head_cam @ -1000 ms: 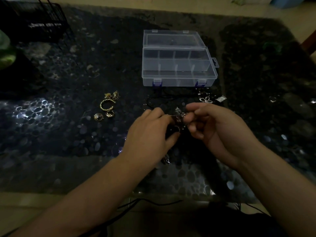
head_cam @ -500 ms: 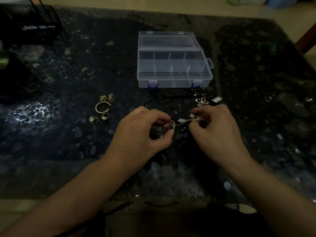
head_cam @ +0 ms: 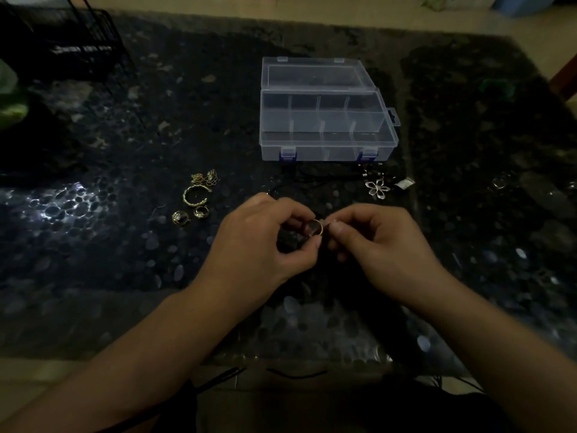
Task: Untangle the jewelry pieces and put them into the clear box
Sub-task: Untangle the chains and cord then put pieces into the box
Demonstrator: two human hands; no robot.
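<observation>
While our left hand [head_cam: 265,242] and right hand [head_cam: 384,245] each close a pinching grip on the gold ring [head_cam: 314,228] above the near desk [head_cam: 93,245], the open clear box [head_cam: 324,126] sits farther back.

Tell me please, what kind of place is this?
Probably a room in a home: a dark pebble-patterned table stands on a tiled floor, with a black wire rack at its far left corner. Dim light.

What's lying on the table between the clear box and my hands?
In the head view, a dark cord lies there, between the clear box, left hand and right hand.
</observation>
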